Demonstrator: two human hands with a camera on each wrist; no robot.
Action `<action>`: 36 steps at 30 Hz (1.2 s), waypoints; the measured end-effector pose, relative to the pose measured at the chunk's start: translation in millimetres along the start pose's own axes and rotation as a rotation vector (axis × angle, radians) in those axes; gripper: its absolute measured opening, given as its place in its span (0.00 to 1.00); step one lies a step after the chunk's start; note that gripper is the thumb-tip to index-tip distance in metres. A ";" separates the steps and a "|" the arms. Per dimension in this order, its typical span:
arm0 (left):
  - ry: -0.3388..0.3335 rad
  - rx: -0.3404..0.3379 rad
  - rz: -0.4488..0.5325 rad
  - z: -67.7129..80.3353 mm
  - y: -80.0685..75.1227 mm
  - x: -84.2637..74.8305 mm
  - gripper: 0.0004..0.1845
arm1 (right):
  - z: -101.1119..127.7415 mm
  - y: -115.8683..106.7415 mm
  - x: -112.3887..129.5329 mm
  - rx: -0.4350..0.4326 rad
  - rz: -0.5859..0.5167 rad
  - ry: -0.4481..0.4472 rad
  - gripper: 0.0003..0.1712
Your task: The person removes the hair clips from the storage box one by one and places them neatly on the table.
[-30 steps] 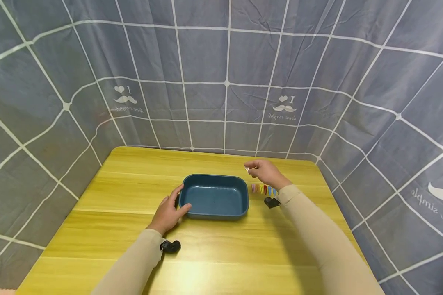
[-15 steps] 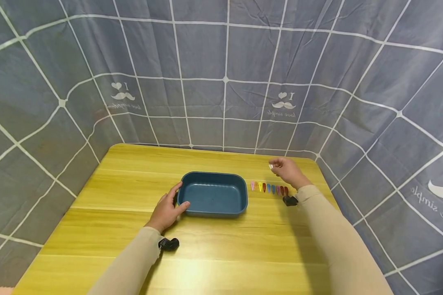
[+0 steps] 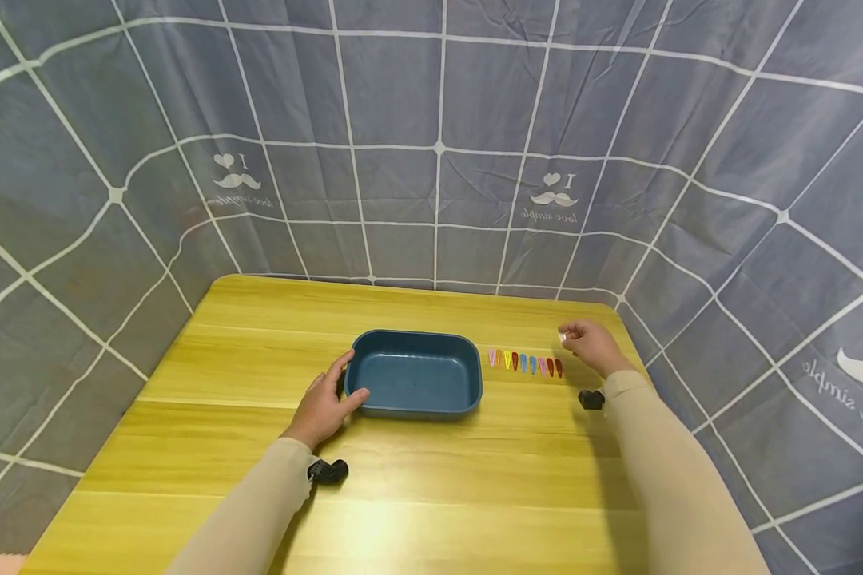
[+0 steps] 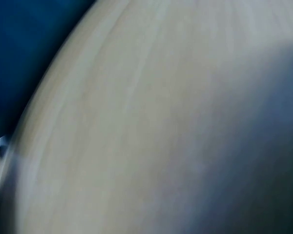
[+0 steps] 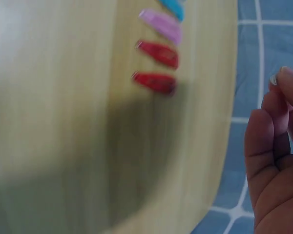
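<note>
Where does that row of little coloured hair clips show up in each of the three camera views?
Head: the row of hair clips lies on the table, between the blue tray and the right hand.
Left wrist: not in view; only blurred table and a blue corner.
Right wrist: upper middle, only the row's end clips.
Shared landmark: the yellow wooden table.

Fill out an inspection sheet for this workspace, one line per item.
Surface: yellow wooden table, bare wood around the things.
Job's things: blue tray, nothing in it; row of coloured hair clips to its right.
Clutter: nothing seen.
Hands: left hand grips the tray's left rim; right hand pinches a small pale thing, too small to tell, past the row's right end.
Cables: nothing seen.
Surroundings: grey checked cloth on three sides.
</note>
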State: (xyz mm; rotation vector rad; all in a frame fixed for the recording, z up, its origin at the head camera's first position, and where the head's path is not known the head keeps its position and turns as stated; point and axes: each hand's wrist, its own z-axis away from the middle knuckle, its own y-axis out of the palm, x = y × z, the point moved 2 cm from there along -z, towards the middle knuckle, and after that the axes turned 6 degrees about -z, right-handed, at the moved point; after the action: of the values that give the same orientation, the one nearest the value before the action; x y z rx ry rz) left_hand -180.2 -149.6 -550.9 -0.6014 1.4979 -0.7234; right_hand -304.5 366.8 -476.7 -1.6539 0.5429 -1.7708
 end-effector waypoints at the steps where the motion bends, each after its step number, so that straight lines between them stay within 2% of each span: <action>1: 0.001 -0.002 -0.001 0.0 -0.4 -0.2 0.45 | 0.6 -0.8 -3.5 0.000 0.005 0.004 0.23; 13: 0.015 -0.011 -0.001 0.3 -1.0 -1.3 0.45 | 4.9 0.0 -32.0 0.024 0.029 0.053 0.23; 22: 0.014 -0.012 0.000 -0.1 0.1 -0.3 0.45 | 6.0 6.7 -43.8 0.061 0.049 0.077 0.22; 30: 0.010 -0.012 0.004 -0.6 1.5 0.9 0.45 | 7.1 13.9 -52.6 0.078 -0.014 0.110 0.23; 36: 0.011 -0.010 -0.002 -0.6 0.9 0.3 0.45 | 5.8 15.6 -54.9 0.075 0.020 0.120 0.24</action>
State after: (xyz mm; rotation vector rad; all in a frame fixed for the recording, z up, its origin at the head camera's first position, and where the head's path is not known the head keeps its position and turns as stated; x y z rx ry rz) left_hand -180.8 -149.2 -551.7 -0.6078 1.5123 -0.7223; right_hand -296.2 394.9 -526.0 -1.4940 0.5376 -1.8617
